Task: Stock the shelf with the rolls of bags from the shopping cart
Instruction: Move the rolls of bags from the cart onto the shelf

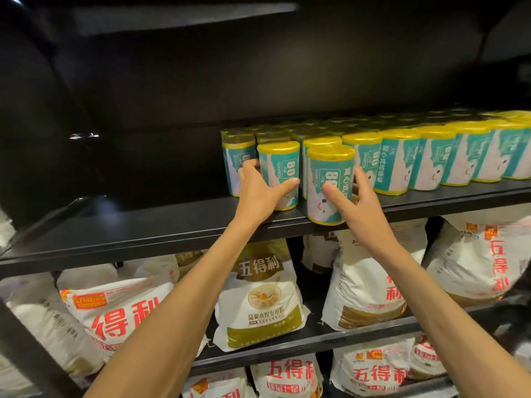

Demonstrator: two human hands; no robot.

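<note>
The shelf (115,225) is bare across its left half, from about 9 o'clock to the middle, and that is where new stock would seem to go. Just right of that gap the left hand (258,193) grips one roll (280,173): thumb pressed on the label at the roll's 3 o'clock side, fingers (248,165) curled round its 9 o'clock side, touching the roll behind. The roll stands upright, near the shelf's front edge. Next, the right hand (359,202) holds a second roll (330,182), thumb across the front, fingers round its 3 o'clock side; this roll sits at the very lip, its base slightly over the edge, so it probably wants pushing back into line. Both grips look like the kind used to seat and square a roll against its neighbours, yellow caps up and labels forward so the row reads evenly.

To the right, the stocked rolls (431,159) run toward 3 o'clock: about seven in the front row, with more rows behind, too dark to count. Two rolls in hand. The cart is out of view. Below, flour sacks (258,297) fill the lower shelves, roughly nine visible
</note>
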